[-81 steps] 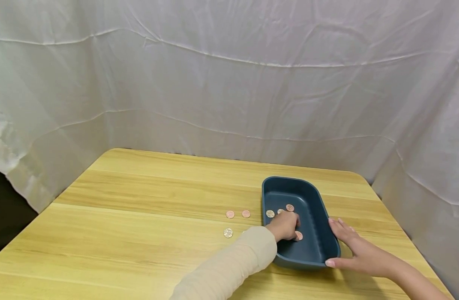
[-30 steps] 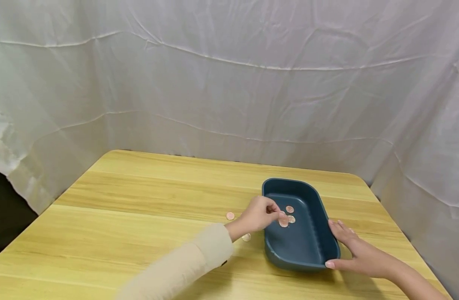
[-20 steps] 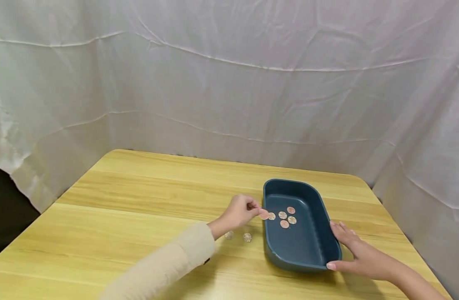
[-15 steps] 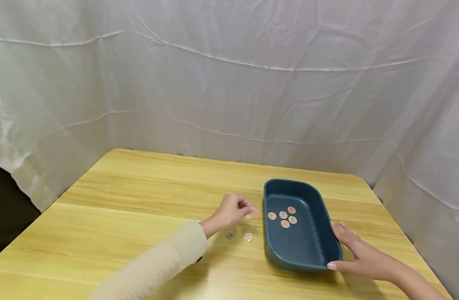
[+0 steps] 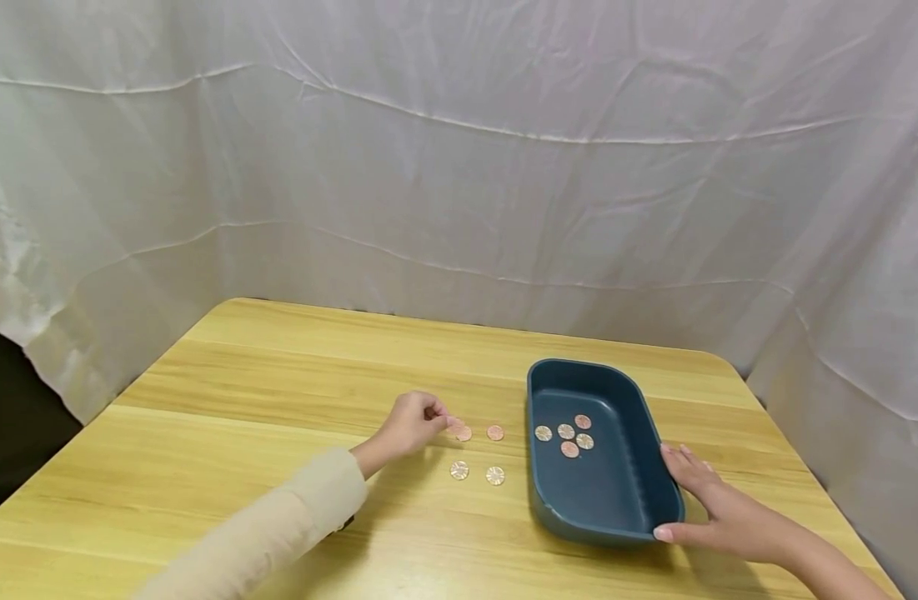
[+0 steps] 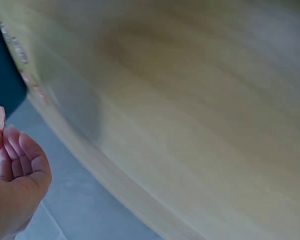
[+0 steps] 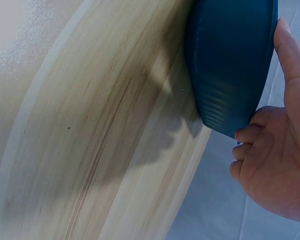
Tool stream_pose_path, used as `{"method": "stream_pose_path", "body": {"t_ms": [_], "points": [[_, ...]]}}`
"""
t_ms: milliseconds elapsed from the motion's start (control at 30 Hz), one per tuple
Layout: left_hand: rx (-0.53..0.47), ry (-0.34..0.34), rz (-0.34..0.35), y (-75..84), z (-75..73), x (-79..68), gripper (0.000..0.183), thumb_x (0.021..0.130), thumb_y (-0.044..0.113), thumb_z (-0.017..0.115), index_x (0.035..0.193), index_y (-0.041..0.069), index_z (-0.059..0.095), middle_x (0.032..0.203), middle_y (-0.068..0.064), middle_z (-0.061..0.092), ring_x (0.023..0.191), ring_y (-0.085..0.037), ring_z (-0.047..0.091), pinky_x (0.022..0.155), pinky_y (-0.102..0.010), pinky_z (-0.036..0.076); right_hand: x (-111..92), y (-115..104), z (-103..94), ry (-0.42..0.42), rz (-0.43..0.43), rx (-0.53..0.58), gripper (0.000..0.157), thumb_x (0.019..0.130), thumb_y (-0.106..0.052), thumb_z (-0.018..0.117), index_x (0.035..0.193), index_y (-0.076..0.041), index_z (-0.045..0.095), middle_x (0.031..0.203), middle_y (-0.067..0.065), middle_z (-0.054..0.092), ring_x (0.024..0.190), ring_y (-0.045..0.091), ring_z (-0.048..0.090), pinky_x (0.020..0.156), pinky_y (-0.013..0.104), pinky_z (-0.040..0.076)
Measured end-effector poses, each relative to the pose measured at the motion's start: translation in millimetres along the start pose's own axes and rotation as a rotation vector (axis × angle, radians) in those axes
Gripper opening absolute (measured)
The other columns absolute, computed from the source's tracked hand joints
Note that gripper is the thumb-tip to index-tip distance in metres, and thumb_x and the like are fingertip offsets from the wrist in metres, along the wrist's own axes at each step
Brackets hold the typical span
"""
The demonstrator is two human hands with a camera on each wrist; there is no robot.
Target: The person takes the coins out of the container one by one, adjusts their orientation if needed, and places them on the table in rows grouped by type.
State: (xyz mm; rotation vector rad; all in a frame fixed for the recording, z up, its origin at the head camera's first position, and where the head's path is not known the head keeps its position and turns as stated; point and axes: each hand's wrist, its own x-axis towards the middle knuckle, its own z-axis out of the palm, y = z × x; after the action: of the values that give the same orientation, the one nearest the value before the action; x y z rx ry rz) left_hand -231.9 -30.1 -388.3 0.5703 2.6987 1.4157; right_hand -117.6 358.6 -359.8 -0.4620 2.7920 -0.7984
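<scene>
My left hand (image 5: pixel 404 427) pinches a copper-coloured coin (image 5: pixel 455 426) between thumb and fingertips, just over the table; in the left wrist view that coin (image 6: pixel 0 119) stands on edge. Below it lies another copper-coloured coin (image 5: pixel 464 434), with a matching coin (image 5: pixel 495 432) to its right. Nearer the front are two gold-coloured coins, a left one (image 5: pixel 459 470) and a right one (image 5: pixel 495 475). Several mixed coins (image 5: pixel 569 449) lie flat inside a dark blue bin (image 5: pixel 601 496). My right hand (image 5: pixel 717 504) holds the bin's near right corner, thumb at the front rim, fingers along the right side.
The wood-grain table (image 5: pixel 301 383) has rounded far corners. White cloth (image 5: pixel 459 167) hangs behind it and along both sides. A dark gap (image 5: pixel 16 417) shows beyond the table's left edge.
My left hand has come out of the bin with a copper-coloured coin and moved left over the coins on the table. My right hand keeps its place at the bin's corner.
</scene>
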Motion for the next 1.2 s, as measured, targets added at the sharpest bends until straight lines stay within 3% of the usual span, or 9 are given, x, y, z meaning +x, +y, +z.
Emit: {"method": "stream_pose_path", "body": {"t_ms": [133,400,567,733,833,967,1200], "points": [[0.029,0.001,-0.040,-10.4,-6.4,-1.7,0.011,0.083,0.004,0.060,0.072,0.000,0.063,0.067,-0.007,0.059,0.055,-0.009,0.044,0.048,-0.017,0.038,-0.2,0.6,0.9,0.004,-0.006,0.016,0.092,0.076,-0.026,0.070,0.143,0.002,0.013,0.144,0.033,0.010,0.125,0.061,0.006,0.086,0.075,0.013],[0.023,-0.021,-0.211,-21.1,-16.0,-1.5,0.013,0.083,0.006,0.061,0.073,-0.001,0.062,0.067,-0.010,0.062,0.051,-0.009,0.044,0.046,-0.018,0.036,-0.4,-1.2,0.8,0.010,-0.008,0.022,0.092,0.076,-0.027,0.070,0.142,0.003,0.014,0.145,0.033,0.010,0.125,0.061,0.005,0.086,0.075,0.012],[0.054,-0.010,-0.300,-23.9,-19.3,0.3,0.021,0.082,0.006,0.061,0.062,0.000,0.061,0.069,-0.005,0.065,0.045,-0.007,0.036,0.042,-0.017,0.031,-0.1,-2.1,0.2,0.008,-0.007,0.025,0.092,0.076,-0.027,0.070,0.142,0.004,0.014,0.145,0.033,0.010,0.125,0.061,0.004,0.086,0.075,0.012],[0.086,-0.024,-0.328,-26.6,-20.9,2.9,0.039,0.082,0.008,0.062,0.047,0.010,0.045,0.048,0.002,0.046,0.041,-0.006,0.029,0.040,-0.016,0.025,-0.6,-2.4,-0.1,0.007,-0.007,0.024,0.092,0.076,-0.027,0.070,0.142,0.004,0.014,0.145,0.033,0.010,0.125,0.062,0.004,0.086,0.075,0.012],[0.106,-0.029,-0.330,-27.7,-22.7,4.0,0.047,0.082,0.008,0.062,0.043,0.013,0.036,0.046,0.003,0.041,0.039,-0.005,0.025,0.039,-0.016,0.023,-0.5,-2.6,0.0,0.008,-0.009,0.021,0.092,0.076,-0.027,0.070,0.142,0.005,0.014,0.145,0.033,0.011,0.125,0.062,0.004,0.086,0.075,0.012],[0.136,-0.034,-0.336,-28.6,-24.6,4.8,0.051,0.082,0.007,0.062,0.041,0.013,0.033,0.046,0.003,0.043,0.037,-0.005,0.023,0.038,-0.014,0.024,-0.5,-2.8,0.1,0.009,-0.010,0.025,0.092,0.076,-0.027,0.070,0.141,0.005,0.014,0.145,0.033,0.010,0.125,0.061,0.004,0.086,0.075,0.012],[0.206,-0.026,-0.344,-27.3,-23.8,6.6,0.053,0.079,0.010,0.066,0.039,0.014,0.032,0.036,0.007,0.026,0.036,-0.005,0.021,0.037,-0.015,0.022,-0.7,-3.1,0.4,0.009,-0.015,0.035,0.092,0.076,-0.026,0.070,0.141,0.006,0.014,0.145,0.033,0.010,0.125,0.062,0.003,0.086,0.075,0.011]]}}
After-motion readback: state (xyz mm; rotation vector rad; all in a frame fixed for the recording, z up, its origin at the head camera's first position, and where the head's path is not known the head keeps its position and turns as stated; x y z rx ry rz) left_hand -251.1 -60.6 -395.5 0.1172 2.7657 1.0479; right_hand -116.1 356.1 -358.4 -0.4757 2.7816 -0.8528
